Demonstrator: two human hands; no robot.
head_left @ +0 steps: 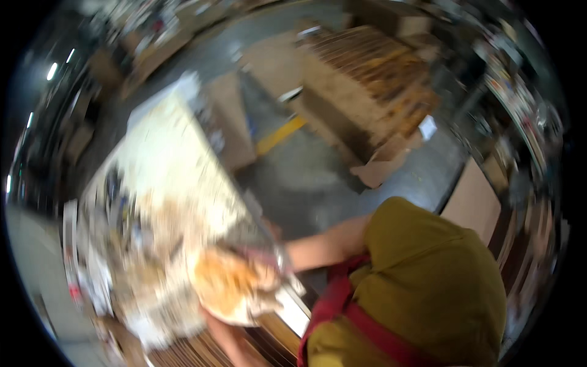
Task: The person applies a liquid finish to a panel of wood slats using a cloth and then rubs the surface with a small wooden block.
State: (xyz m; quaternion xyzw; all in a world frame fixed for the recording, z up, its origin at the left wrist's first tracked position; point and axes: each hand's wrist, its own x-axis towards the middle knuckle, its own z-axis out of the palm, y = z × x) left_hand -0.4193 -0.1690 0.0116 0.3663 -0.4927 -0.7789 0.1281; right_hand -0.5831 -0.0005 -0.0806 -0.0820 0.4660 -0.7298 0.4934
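Both my arms reach to the near edge of a pale, stained worktable (177, 140). An orange-and-white thing (223, 278) lies at that edge, smeared by motion; whether it is a cloth, a glove or something else I cannot make out. My right hand (266, 275) is against its right side, fingers blurred. From below, my left forearm (229, 342) runs up to it, and the left hand cannot be told apart from it. Something dark pink (263, 254) shows beside my right wrist.
Small blurred tools and scraps (128, 214) clutter the table's left part. Striped brown boards (195, 350) lie below the table edge. Across the grey floor (293, 177) stands a large cardboard box (342, 85) with brown wooden slats (379, 58). A shelf (516, 110) runs along the right.
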